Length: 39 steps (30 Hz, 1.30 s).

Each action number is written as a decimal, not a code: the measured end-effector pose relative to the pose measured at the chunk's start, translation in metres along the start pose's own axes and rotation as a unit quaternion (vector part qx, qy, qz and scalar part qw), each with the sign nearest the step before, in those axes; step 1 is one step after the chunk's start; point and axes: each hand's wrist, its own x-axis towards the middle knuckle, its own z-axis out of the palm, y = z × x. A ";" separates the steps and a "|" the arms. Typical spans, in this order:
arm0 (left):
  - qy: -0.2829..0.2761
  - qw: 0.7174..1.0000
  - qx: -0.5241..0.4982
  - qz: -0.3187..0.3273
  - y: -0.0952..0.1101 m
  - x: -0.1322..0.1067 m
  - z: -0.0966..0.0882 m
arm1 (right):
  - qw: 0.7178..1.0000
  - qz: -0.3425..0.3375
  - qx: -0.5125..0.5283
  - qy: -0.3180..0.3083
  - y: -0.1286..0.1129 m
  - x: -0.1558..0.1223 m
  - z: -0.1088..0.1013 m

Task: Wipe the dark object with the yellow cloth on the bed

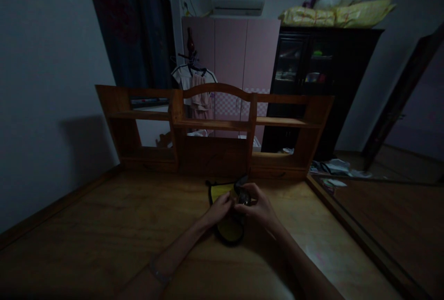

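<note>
One dark object (pixel 244 196) in right hand (pixel 262 206), left hand (pixel 219 209) just beside

Light-brown wooden tabletop (pixel 121 226): 1 yellow, black-edged flat piece (pixel 231 231) mid-surface, 1 orange-brown wooden shelf unit (pixel 213 125) along far edge.

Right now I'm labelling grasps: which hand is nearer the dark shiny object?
Right. The right hand holds the dark shiny object; the left hand is just left of that object, over the black-edged yellow item.

Forearms (pixel 185 243) converge, left grip (pixel 219 208) beside the curled right grip (pixel 260 206)
</note>
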 end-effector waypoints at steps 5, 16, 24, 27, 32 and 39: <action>-0.002 0.999 0.037 0.017 -0.001 0.002 -0.001 | 0.997 0.037 0.069 -0.019 0.005 0.006 -0.002; 0.137 0.985 0.109 0.006 -0.010 0.007 -0.007 | 0.983 0.108 0.147 -0.031 0.014 0.010 0.002; 0.154 0.986 0.066 -0.013 -0.019 0.014 -0.016 | 0.982 0.057 0.174 -0.037 0.008 0.007 0.011; 0.148 0.987 0.063 -0.010 -0.014 0.011 -0.015 | 0.985 0.053 0.161 -0.020 0.011 0.008 0.007; 0.142 0.988 0.056 0.002 -0.009 0.009 -0.011 | 0.984 0.073 0.160 0.005 0.017 0.012 0.003; 0.137 0.990 0.022 0.000 -0.005 0.008 -0.012 | 0.978 0.110 0.177 0.010 0.022 0.014 0.006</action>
